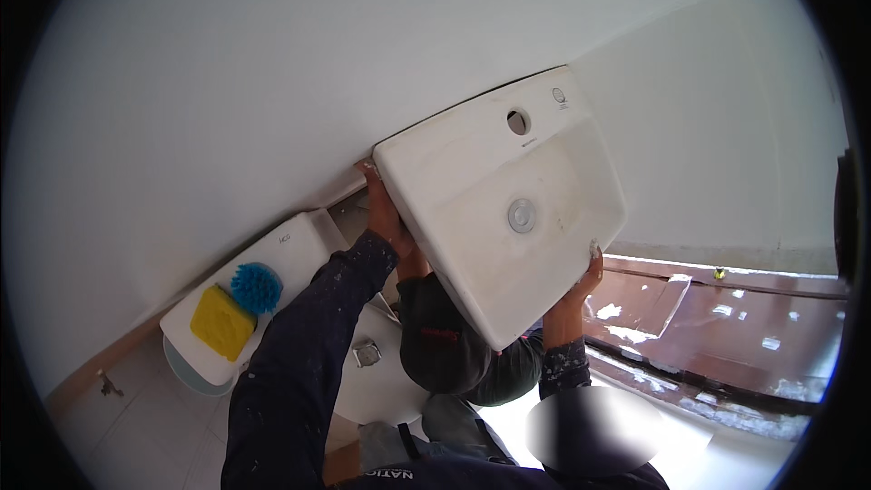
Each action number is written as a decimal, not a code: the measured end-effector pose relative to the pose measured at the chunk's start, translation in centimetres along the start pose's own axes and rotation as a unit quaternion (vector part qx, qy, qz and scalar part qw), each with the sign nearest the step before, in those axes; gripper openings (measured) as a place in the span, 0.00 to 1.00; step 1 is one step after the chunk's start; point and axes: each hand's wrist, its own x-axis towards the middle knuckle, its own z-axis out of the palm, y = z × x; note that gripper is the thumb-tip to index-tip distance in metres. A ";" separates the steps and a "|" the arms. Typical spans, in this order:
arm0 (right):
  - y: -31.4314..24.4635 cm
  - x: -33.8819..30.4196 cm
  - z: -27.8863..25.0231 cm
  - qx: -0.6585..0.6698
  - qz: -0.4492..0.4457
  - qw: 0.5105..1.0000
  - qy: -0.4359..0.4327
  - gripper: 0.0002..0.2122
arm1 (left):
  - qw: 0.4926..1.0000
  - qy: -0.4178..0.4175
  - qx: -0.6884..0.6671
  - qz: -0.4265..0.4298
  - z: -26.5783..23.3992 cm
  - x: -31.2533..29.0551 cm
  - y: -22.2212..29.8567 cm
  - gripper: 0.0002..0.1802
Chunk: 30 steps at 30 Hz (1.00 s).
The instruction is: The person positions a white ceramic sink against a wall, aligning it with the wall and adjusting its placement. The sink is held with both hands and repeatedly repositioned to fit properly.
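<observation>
A white rectangular washbasin (472,245), with a round tap hole and a metal drain, is tilted with its back edge along the white wall. My left hand (383,204) grips its left side, fingers partly hidden behind the rim. At the lower right edge my right hand (583,283) holds the basin, thumb on the rim and the other fingers underneath. Below the basin crouches another person in a dark cap (440,336); part of that person's arm (413,263) shows beside my left wrist.
At left, a white toilet tank (299,249) bears a yellow sponge (222,323) and a blue bristle brush (256,288). A square metal piece (366,354) lies on a white surface near the co-worker. A brown, paint-spotted panel (708,318) runs along the right.
</observation>
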 end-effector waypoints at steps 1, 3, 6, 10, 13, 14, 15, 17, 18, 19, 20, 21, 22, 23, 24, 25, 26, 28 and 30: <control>-0.4 0.3 0.0 -0.004 0.001 1.000 0.012 0.23 | 1.000 0.001 -0.007 -0.009 0.3 0.2 -0.1 0.56; 0.1 -0.7 0.3 -0.003 0.016 1.000 0.021 0.23 | 1.000 0.009 -0.012 -0.023 -0.5 -0.9 0.3 0.57; 0.4 -0.1 0.6 0.024 0.020 0.999 -0.006 0.22 | 1.000 -0.006 -0.005 -0.020 -0.3 -0.4 0.8 0.58; 0.4 -0.2 0.2 0.008 0.019 1.000 -0.005 0.24 | 0.999 0.010 -0.001 -0.030 0.0 -0.6 0.8 0.59; 0.6 -0.1 0.3 0.003 0.016 1.000 0.001 0.25 | 0.999 0.013 -0.001 -0.038 0.2 -0.7 1.1 0.60; 0.6 -0.2 0.2 0.012 0.014 1.000 -0.021 0.25 | 0.999 0.013 -0.004 -0.043 0.2 -0.7 1.0 0.60; 0.7 -0.1 0.1 0.003 0.013 1.000 -0.003 0.25 | 0.999 0.013 -0.002 -0.039 0.2 -0.7 1.0 0.60; 0.7 0.1 0.0 -0.006 0.008 1.000 -0.001 0.24 | 0.999 0.015 0.000 -0.034 0.2 -0.7 1.0 0.60; 0.6 -0.1 -0.1 -0.003 0.011 1.000 -0.009 0.24 | 0.999 0.010 0.001 -0.031 0.1 -0.7 0.9 0.60; 0.6 -0.1 0.0 -0.004 0.012 1.000 -0.007 0.24 | 1.000 0.004 0.003 -0.027 0.1 -0.7 0.9 0.60; 0.6 -0.2 0.1 -0.005 0.012 1.000 0.002 0.24 | 1.000 -0.006 0.007 -0.020 0.1 -0.6 0.9 0.60; 0.6 -0.4 0.1 -0.001 0.012 1.000 -0.006 0.24 | 1.000 -0.004 0.009 -0.021 0.0 -0.7 0.9 0.60; 0.6 -0.5 0.2 0.002 0.011 1.000 -0.008 0.23 | 1.000 -0.008 0.013 -0.019 0.0 -0.7 0.9 0.60; 0.5 -0.5 0.3 0.014 0.007 0.999 -0.038 0.22 | 1.000 -0.011 0.016 -0.017 0.1 -0.6 0.9 0.60; 0.4 -0.5 0.4 -0.006 0.004 1.000 -0.008 0.22 | 1.000 -0.002 0.013 -0.022 0.1 -0.6 0.9 0.61; 0.4 -0.4 0.4 -0.019 0.001 1.000 -0.004 0.22 | 1.000 0.009 0.008 -0.028 0.1 -0.5 0.9 0.61; 0.4 -0.5 0.4 -0.031 -0.002 1.000 0.001 0.22 | 0.999 0.019 0.005 -0.033 0.2 -0.6 1.0 0.61; 0.3 -0.5 0.5 -0.032 -0.003 0.999 0.006 0.22 | 0.999 0.023 0.007 -0.031 0.2 -0.6 1.0 0.61; 0.4 -0.5 0.5 -0.028 -0.004 1.000 0.002 0.22 | 0.999 0.021 0.012 -0.024 0.3 -0.6 1.0 0.61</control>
